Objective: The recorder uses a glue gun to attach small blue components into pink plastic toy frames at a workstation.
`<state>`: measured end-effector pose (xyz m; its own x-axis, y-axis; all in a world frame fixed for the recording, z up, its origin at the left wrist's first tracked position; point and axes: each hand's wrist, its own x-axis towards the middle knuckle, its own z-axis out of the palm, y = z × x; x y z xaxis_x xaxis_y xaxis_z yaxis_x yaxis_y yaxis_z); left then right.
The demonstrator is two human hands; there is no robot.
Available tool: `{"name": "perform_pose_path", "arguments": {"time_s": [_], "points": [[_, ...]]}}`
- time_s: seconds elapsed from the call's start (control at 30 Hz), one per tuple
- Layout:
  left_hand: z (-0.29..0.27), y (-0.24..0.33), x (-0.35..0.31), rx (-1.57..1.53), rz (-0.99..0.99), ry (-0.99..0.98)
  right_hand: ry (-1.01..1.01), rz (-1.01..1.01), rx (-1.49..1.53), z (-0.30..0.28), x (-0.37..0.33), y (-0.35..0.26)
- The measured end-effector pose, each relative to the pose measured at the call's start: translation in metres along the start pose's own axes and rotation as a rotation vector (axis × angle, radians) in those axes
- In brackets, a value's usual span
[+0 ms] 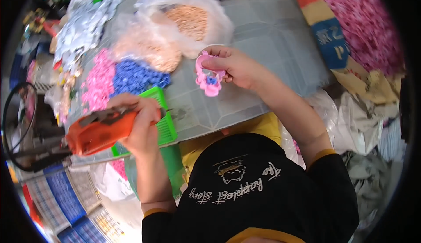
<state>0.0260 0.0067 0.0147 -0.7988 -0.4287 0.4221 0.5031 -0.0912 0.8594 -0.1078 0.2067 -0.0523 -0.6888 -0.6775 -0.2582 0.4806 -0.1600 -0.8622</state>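
Observation:
My left hand [142, 122] is wrapped round an orange power screwdriver [103, 131] with a dark grip and a black cord. Its thin tip points right, over the edge of a green plastic tray [166, 127]. Up and to the right, over the table, my right hand [230, 67] pinches a pink plastic frame-like part [212, 88] between thumb and fingers. A small blue piece [212, 81] sits in the lower part of it. The screwdriver tip and the pink part are apart.
On the grey table [267, 32] lie heaps of small pink parts [100, 78] and blue parts [136, 77], beside clear bags of peach-coloured pieces [188, 21]. White pieces [87, 24] are piled farther left. At the right stands a large sack [357, 19] of pink parts.

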Motion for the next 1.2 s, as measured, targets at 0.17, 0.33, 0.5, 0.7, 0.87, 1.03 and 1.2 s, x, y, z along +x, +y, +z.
{"name": "perform_pose_path", "arguments": {"time_s": [0.17,0.33,0.5,0.7,0.87,1.03,1.2], "points": [[-0.001,-0.008,0.003,0.019,-0.033,0.000,0.177,-0.029,-0.235,-0.039,-0.110,-0.021],[-0.019,-0.010,0.006,-0.085,-0.071,-0.049,0.509,0.013,-0.384,-0.117,-0.240,0.011],[-0.011,-0.026,0.006,-0.022,-0.037,-0.080,1.298,0.153,-0.254,-0.180,-0.360,0.117],[-0.005,-0.027,0.005,0.064,-0.025,-0.102,1.442,0.262,-0.097,-0.208,-0.387,0.238],[-0.006,-0.025,0.005,0.085,-0.072,-0.081,1.446,0.220,0.052,-0.229,-0.363,0.281],[0.039,-0.001,-0.010,0.302,0.108,-0.003,1.466,0.119,-0.030,-0.220,-0.342,0.258],[0.009,0.061,-0.001,1.387,-0.162,-0.424,1.488,-0.049,-0.051,-0.188,-0.339,0.213]]}}
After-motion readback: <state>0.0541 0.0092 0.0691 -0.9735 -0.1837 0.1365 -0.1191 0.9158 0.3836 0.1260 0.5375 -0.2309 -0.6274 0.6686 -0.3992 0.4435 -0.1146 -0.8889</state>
